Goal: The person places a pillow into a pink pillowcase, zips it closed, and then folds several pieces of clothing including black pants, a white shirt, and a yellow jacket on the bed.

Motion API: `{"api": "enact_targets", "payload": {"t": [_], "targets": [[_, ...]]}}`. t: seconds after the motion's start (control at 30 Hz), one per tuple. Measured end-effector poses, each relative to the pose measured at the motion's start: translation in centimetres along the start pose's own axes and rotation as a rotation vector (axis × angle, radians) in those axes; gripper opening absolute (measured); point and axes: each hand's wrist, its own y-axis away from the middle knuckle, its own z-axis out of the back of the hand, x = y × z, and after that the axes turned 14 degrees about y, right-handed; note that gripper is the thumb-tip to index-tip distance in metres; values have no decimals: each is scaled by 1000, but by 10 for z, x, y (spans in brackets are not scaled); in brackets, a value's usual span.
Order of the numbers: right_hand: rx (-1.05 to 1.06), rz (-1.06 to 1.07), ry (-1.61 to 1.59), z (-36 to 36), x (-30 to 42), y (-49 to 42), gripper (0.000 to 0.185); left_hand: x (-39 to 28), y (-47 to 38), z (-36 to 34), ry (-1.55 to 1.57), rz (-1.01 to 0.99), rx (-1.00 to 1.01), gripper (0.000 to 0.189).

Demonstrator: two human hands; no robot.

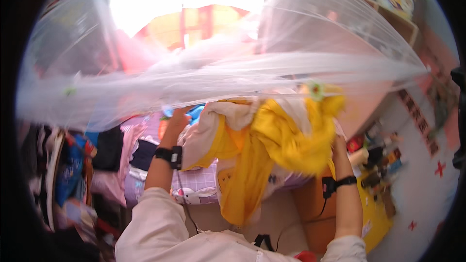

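Note:
A yellow and pale pink garment or soft cover (291, 131) hangs in loose folds between my two arms, blurred in its right part. My right hand (339, 141) is at its right edge, gripping the cloth, with the fingers mostly hidden behind it. My left hand (177, 120) reaches to its left edge, beneath the hem of a white mosquito net (233, 69); the net and cloth hide how its fingers lie. Below the cloth is a purple checked bedspread (198, 180) with a cartoon print. Black straps with small devices circle both wrists.
Folded clothes, among them a dark piece (109, 151), lie at the left beside a crowded shelf (54, 174). Bottles and small items (378, 160) stand at the right near an orange-brown panel (315, 211). A thin cable (291, 223) runs across below. A bright window (185, 3) is behind the net.

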Motion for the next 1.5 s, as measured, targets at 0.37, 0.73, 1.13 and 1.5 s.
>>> {"api": "enact_targets", "payload": {"t": [0.37, 0.73, 1.13, 1.5], "targets": [[590, -253, 313, -16, -146, 168, 22, 13, -62, 86, -547, -4, -34, 41], [407, -136, 252, 110, -184, 140, 17, -118, -30, 95, -521, -48, -199, 40], [594, 291, 332, 70, -131, 58, 17, -274, -23, 51, -609, -227, -236, 40], [256, 1197, 148, -10, 68, 102, 48, -347, -63, 41, -576, -415, -186, 39]]}}
